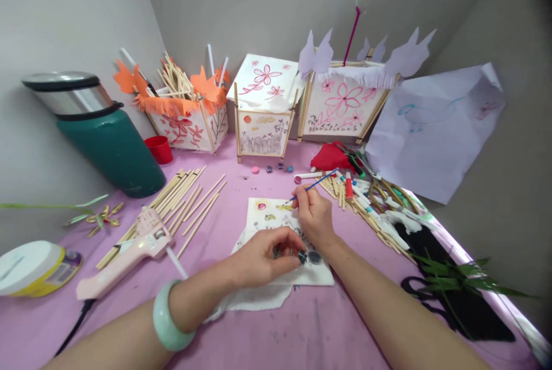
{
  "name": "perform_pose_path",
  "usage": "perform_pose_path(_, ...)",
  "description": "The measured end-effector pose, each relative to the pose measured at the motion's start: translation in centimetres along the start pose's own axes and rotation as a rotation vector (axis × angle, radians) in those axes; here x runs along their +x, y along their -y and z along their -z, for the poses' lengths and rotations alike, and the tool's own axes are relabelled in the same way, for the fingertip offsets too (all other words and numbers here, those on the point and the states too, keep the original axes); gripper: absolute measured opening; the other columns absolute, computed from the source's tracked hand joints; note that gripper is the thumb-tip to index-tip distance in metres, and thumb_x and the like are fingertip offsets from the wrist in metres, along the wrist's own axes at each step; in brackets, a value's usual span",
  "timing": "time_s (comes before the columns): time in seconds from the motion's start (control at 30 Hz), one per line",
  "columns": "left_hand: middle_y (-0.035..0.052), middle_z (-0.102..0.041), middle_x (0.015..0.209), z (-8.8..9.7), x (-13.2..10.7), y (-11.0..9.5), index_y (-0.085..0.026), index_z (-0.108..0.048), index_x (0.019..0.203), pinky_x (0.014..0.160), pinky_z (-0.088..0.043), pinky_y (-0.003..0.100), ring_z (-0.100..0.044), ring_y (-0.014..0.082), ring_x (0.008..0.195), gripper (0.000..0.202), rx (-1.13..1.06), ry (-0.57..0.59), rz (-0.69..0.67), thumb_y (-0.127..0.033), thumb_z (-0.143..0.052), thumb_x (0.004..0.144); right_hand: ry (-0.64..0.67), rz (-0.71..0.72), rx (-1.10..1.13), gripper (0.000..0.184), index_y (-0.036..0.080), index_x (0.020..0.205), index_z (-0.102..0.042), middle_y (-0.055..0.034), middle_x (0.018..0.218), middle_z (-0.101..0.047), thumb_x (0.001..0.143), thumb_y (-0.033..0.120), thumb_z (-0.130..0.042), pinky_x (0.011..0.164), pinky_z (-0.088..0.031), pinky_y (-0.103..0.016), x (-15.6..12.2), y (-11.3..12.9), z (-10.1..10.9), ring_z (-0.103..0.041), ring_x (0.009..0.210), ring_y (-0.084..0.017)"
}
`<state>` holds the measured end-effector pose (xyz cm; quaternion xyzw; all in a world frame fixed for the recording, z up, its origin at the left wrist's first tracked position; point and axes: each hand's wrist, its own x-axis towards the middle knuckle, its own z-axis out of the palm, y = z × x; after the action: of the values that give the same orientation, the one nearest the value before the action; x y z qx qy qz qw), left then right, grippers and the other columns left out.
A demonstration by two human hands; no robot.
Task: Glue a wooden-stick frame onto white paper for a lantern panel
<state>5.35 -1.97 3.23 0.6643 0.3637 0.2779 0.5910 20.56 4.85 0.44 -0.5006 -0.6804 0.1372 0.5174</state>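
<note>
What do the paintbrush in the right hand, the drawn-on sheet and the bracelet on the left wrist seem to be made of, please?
Paintbrush: smooth blue handle, perhaps painted wood or plastic; no grain shows.
Sheet: matte white paper or thin cloth, judging by its unshiny surface.
Bracelet: pale green and glossy, perhaps stone such as jade, or glass, given the highlights on its rounded band.

At bottom centre, a hand could pass over the purple tabletop [314, 327] between left forearm [207, 282] and right forearm [379, 292]; the pink glue gun [129, 261] blocks lower left, green leaves [457, 282] lower right.
</note>
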Motion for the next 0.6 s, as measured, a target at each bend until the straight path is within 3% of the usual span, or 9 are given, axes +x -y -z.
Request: perform_pose_path(0.6,-0.003,-0.047,0.066,-0.03,-0.01,-0.26,-0.015,-0.06,0.09,0.059,-0.034,0.024,-0.042,0.0103,0.062,0.018,-0.023,-0.012,-0.005,-0.023,-0.062,0.074,0.024,0.004,-0.035,0.033,0.019,0.08,-0.058,-0.0001,0.061,-0.062,0.096,0.04,-0.038,0.056,-0.042,-0.023,0.02,-0.14,-0.09,-0.058,0.055,-0.012)
